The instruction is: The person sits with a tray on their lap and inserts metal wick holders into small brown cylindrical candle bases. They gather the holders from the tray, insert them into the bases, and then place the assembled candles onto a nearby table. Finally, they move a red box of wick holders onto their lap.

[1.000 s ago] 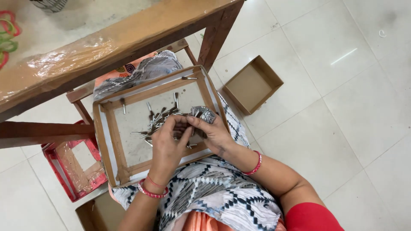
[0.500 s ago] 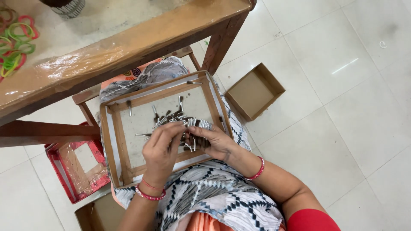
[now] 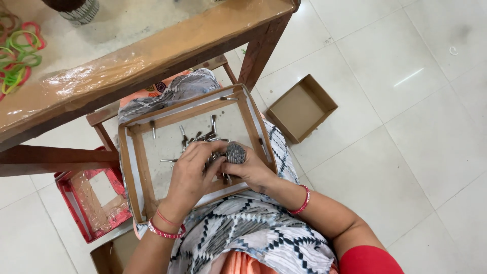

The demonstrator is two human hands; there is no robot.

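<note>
Both our hands meet over lap tray (image 3: 133, 167): right hand (image 3: 248, 167) grip clamped on pin bundle (image 3: 235, 151), left hand (image 3: 192, 172) at 9 o'clock pinching loose pins (image 3: 200, 138) to add.

Both forearms enter from 6 o'clock, converging toward 12. Left hand (image 3: 190, 170) palm down, fingers curled, thumb reaching toward 3 o'clock. Right hand (image 3: 248, 167) closed in a grip, knuckles toward 12, touching the left.

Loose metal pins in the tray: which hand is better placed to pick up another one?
Left, probably. The left hand lies over the loose metal pins in the tray, while the right hand already grips a bundle of pins.
</note>
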